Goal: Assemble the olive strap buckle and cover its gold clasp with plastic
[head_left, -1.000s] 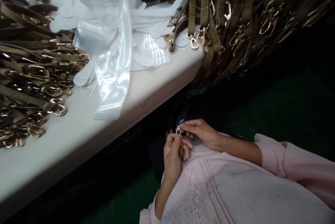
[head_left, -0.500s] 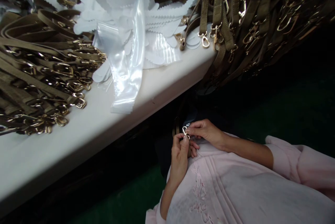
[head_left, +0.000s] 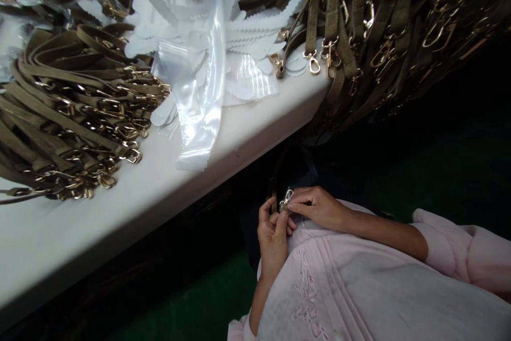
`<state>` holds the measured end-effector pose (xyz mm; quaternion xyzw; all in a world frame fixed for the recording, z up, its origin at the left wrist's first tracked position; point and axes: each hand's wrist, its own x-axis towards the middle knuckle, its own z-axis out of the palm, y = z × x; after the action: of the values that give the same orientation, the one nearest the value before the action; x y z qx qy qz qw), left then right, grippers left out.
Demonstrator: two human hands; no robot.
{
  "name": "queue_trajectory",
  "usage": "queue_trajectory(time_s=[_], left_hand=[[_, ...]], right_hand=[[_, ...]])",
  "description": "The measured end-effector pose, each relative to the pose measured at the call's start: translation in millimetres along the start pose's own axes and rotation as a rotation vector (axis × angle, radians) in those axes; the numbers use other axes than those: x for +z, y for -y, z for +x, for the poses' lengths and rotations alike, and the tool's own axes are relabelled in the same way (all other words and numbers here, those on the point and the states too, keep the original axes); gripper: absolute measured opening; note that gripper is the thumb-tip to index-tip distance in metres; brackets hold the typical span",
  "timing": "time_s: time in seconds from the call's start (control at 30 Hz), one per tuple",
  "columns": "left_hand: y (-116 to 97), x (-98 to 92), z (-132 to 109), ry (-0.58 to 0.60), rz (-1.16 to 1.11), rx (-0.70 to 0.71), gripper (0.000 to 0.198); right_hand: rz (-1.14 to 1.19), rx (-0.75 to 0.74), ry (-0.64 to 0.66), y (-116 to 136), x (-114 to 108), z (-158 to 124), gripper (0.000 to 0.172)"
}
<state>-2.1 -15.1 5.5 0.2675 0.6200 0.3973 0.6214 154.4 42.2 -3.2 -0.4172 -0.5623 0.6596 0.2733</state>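
Over my lap, below the table edge, both hands meet around a small gold clasp [head_left: 286, 199]. My left hand [head_left: 274, 232] is closed on the strap end just under the clasp, thumb on top. Thumb and fingers of my right hand [head_left: 317, 207] pinch the clasp from the right. A short length of brown strap [head_left: 273, 194] shows behind my left fingers; the rest of it is lost in the dark.
On the white table [head_left: 159, 192] lie a pile of brown straps [head_left: 75, 117] with gold clasps, clear plastic bags [head_left: 202, 117] and white scalloped strips [head_left: 247, 27]. More straps [head_left: 359, 16] hang over the table's right end.
The clasp has turned and now points up and to the right. My right fingers have shifted around it. The table items appear slightly farther right in the view.
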Motion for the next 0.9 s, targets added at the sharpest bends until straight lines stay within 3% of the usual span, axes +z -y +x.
queue_trajectory(time_s=[0.1, 0.27, 0.37, 0.47, 0.53, 0.63, 0.9], left_hand=[[0, -2.8, 3, 0.058, -0.018, 0.009, 0.04], [1, -6.6, 4, 0.106, -0.103, 0.016, 0.023], [0, -5.1, 3, 0.027, -0.057, 0.041, 0.019], [0, -3.8, 3, -0.106, 0.092, 0.113, 0.017], [1, -3.7, 4, -0.161, 0.217, 0.176, 0.015], [5, -3.6, 5, -0.18, 0.386, 0.27, 0.012], [12, -2.0, 5, -0.176, 0.588, 0.449, 0.011]], right_hand=[[0.018, -0.029, 0.095, 1, -1, 1, 0.044], [0.15, 0.163, 0.202, -7, -5, 6, 0.049], [0.018, 0.152, 0.094, -5, -4, -1, 0.044], [-0.28, -0.012, -0.172, 4, 1, -12, 0.033], [-0.377, -0.121, -0.273, 9, 4, -15, 0.022], [-0.322, -0.17, -0.26, 10, 8, -12, 0.022], [-0.301, -0.077, -0.25, -3, 12, 0, 0.01]])
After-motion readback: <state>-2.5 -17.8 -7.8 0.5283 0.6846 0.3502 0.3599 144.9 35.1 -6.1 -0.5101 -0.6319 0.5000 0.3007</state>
